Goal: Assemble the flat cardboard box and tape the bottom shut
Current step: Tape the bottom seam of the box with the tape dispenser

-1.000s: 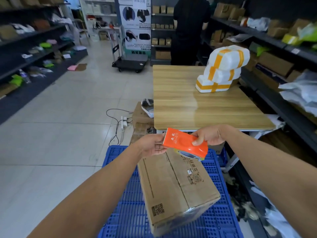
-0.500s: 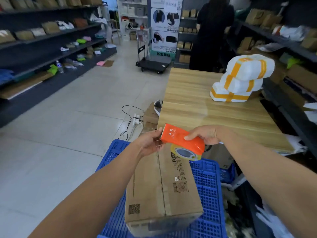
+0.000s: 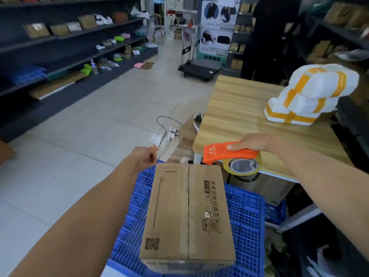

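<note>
Cardboard box (image 3: pixel 187 214) flaps closed on blue crate (image 3: pixel 247 220), right hand (image 3: pixel 252 141) grasping orange tape dispenser (image 3: pixel 229 153), left hand (image 3: pixel 146 157) pinching stretched tape end (image 3: pixel 161 150).

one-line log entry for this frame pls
right hand: holds tape dispenser | left hand: pinches tape end | cardboard box: on blue crate, flaps closed

Both forearms run off the bottom edge. The right hand (image 3: pixel 252 142) covers part of the orange tape dispenser (image 3: pixel 225 152), which hides part of its tape roll (image 3: pixel 242 166). What the closed left hand (image 3: pixel 147 157) pinches cannot be made out. Print on the cardboard box (image 3: pixel 187 214) is unreadable
</note>
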The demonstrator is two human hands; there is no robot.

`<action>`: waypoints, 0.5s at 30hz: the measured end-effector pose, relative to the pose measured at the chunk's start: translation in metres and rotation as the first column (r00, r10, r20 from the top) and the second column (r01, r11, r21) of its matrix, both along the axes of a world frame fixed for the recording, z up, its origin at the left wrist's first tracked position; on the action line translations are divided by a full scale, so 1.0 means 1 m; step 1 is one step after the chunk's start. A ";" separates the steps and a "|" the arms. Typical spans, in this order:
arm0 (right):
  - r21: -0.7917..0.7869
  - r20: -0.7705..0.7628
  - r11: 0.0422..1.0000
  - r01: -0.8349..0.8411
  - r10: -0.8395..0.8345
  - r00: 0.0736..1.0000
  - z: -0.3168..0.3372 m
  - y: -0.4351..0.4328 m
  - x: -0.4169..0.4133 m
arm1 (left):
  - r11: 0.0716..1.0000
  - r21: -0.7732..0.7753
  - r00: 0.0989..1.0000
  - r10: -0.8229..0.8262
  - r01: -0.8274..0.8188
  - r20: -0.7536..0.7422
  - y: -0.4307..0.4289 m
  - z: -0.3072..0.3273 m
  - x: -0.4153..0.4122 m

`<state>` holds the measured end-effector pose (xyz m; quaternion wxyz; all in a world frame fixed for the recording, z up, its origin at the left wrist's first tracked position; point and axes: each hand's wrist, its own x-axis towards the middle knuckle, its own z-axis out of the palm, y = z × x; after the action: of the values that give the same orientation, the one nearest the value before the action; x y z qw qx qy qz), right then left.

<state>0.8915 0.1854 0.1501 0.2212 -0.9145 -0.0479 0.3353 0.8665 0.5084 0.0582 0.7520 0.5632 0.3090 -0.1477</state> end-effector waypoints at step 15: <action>-0.171 -0.021 0.985 -0.024 0.021 1.000 -0.017 0.007 0.055 | 0.948 0.316 0.998 -0.031 0.048 -0.058 0.009 -0.044 0.053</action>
<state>0.9464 0.1919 0.1333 0.1383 -0.9262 -0.0271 0.3496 0.9199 0.5172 0.0143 0.6403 0.6787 0.3369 -0.1261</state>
